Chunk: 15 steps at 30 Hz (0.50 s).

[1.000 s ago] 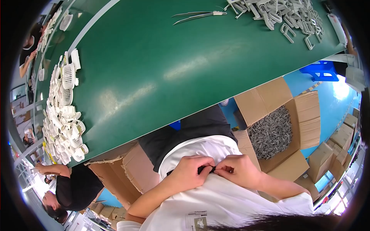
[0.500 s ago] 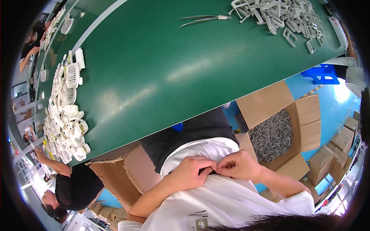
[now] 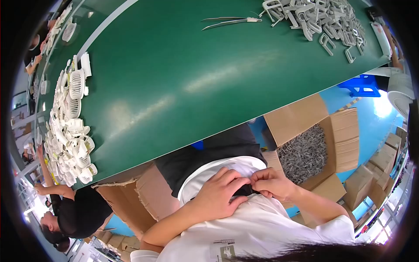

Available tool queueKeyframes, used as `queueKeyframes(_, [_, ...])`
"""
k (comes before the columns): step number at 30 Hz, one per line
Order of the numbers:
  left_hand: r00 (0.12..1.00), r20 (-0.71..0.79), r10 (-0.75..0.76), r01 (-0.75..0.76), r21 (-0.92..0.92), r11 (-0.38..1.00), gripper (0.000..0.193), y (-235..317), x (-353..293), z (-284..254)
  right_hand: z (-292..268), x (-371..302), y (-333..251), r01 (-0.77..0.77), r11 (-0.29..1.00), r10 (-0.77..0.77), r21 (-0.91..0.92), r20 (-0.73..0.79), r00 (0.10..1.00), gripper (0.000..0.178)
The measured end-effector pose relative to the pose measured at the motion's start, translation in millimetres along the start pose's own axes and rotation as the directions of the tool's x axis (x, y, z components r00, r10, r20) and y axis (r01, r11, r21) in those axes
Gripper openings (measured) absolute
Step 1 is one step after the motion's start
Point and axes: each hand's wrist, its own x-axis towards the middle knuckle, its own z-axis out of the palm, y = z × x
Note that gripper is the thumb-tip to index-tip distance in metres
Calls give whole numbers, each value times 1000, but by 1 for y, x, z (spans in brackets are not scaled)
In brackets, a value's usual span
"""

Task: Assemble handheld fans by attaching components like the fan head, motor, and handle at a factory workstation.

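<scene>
Both hands are in front of my white shirt, below the table's near edge. My left hand [image 3: 218,195] curls its thumb and fingers around a small black thing [image 3: 245,191], mostly covered, whose kind I cannot make out. On its right side, the fingertips of my right hand [image 3: 275,185] are pinched together at its edge. On the green table [image 3: 174,78], well away from my hands, lie metal tweezers [image 3: 231,21] with a pale end. A heap of grey plastic clip-like frames [image 3: 321,19] lies at the far right.
White slotted plastic parts [image 3: 72,131] are piled along the table's left end, beside a co-worker in black [image 3: 85,212]. An open carton of small grey pieces [image 3: 305,153] stands at right, another open carton [image 3: 126,203] at left. Beyond are a blue stool [image 3: 362,86] and a fan [image 3: 400,94].
My fingers have shifted around the black thing, and more of it shows between my hands. The co-worker's arm at left has moved. The whole view has shifted slightly.
</scene>
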Motion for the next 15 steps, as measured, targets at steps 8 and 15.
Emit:
queueKeyframes(8, [998,-49,-28,37,178,983,40,3,16,12,-6,-2,-12,-29,999,30,-19,54,998,8])
queueKeyframes(15, [987,-156,-27,29,15,999,35,1,18,24,0,-12,-36,1,964,7,-266,29,1000,11])
